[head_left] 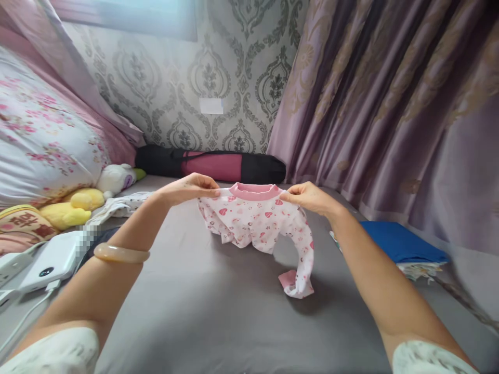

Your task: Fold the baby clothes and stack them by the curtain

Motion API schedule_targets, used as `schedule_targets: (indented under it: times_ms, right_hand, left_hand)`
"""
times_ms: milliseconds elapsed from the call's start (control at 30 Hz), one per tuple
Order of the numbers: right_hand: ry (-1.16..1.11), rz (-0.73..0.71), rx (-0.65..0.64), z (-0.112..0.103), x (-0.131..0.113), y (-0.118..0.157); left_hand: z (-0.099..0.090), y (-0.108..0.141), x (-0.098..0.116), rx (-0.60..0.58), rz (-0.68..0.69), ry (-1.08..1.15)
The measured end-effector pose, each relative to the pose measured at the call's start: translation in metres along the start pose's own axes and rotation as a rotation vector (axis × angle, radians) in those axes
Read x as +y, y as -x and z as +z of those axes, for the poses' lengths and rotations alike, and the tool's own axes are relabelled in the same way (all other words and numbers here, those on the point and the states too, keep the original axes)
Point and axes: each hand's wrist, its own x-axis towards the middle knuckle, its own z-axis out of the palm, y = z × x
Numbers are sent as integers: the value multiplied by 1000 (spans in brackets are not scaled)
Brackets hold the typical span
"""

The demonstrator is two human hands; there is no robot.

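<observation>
- The left hand (197, 187) has its grip clamped on one shoulder of a small white shirt (249, 221), thumb and fingers pinching the fabric together.
- The right hand (307, 197) has its grip clamped on the other shoulder, just beside the collar.
- The shirt is between the two hands, held up in front of the person above a grey sheet (195, 311); it carries a print of pink hearts and small figures.
- Its pink collar (257, 193) faces up, stretched fairly straight from side to side.
- On the right, a sleeve (306, 254) hangs down in a curve and ends in a pink cuff (287, 279); whether that end touches the sheet, I cannot tell.
- A pale bangle (121, 253) circles the left forearm.
- Near that arm lie a white power bank (52, 259) with a cable (31, 317) plugged in, a yellow plush toy (72, 208) and a white plush toy (115, 179).
- Beyond the right forearm, a folded blue cloth (403, 243) rests on some white patterned fabric (421, 269).
- A long black and dark pink bag (212, 166) lies at the back, along the patterned wall (210, 67), with a purple curtain (370, 104) to its right.
</observation>
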Motion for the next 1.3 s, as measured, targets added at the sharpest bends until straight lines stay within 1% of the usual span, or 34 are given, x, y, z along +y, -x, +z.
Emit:
schedule_targets:
  times_ms: [33,67,100,133,167,233,267,300,333,367,467,500,567,600,700,733,767,833,867,900,967,1000,1100,1133,1200,1267,1300]
  right_hand:
    - [-27,-8,-21,-5,-6,0]
    - [-54,-20,-47,-11,-13,0]
    - [-76,-39,-67,-16,-19,0]
    - [-92,-66,-68,-21,-26,-1]
    - [-98,-100,-44,-26,-31,-2]
    - [-70,-173,65,-34,-39,-6]
    - [-33,-201,133,-36,-41,-10]
    - [22,-217,195,-38,-42,-14]
    - [94,-222,245,-39,-43,-18]
    - [178,-222,286,-39,-44,-22]
    - [414,-260,394,-40,-48,-31]
    - [467,-294,441,-40,-49,-34]
    - [537,-366,527,-41,-50,-38]
    - [570,-389,527,-42,-51,-40]
    - [657,-390,362,-45,-49,-46]
    - [673,-388,349,-46,-48,-48]
    - [680,-393,399,-46,-48,-50]
    - [692,-420,623,-45,-48,-53]
    - [710,-440,702,-43,-48,-55]
    - [739,-460,718,-41,-48,-56]
    - [796,-484,656,-38,-48,-58]
    - [809,-483,654,-37,-47,-59]
    - [778,-425,819,-38,-45,-63]
    - [769,-409,824,-40,-44,-64]
    - [767,-402,782,-42,-43,-66]
    - [758,-414,833,-43,-43,-68]
    - [752,-420,869,-43,-43,-69]
  left_hand:
    - [-5,1,6,7,17,-33]
    - [-10,2,12,52,46,-75]
    - [-13,2,19,136,86,-124]
    - [-14,2,27,253,137,-183]
    - [-15,2,34,386,193,-251]
    - [-15,0,47,645,297,-399]
    - [-16,-1,52,733,332,-470]
    - [-17,-3,55,777,350,-535]
    - [-19,-5,57,780,354,-588]
    - [-22,-8,57,746,347,-625]
    - [-36,-14,53,564,325,-651]
    - [-41,-16,53,537,326,-638]
    - [-49,-19,53,567,331,-629]
    - [-51,-20,54,588,331,-648]
    - [-52,-24,59,560,320,-763]
    - [-50,-26,60,569,330,-781]
    - [-47,-28,60,618,352,-778]
    - [-41,-34,60,789,423,-743]
    - [-38,-37,60,831,460,-744]
    - [-35,-40,58,815,490,-770]
    - [-31,-47,56,732,516,-842]
    - [-31,-50,54,741,511,-849]
    - [-35,-58,50,881,457,-759]
    - [-37,-60,49,894,439,-733]
    - [-40,-62,49,921,421,-696]
    - [-40,-64,51,941,421,-662]
    - [-39,-64,52,909,423,-656]
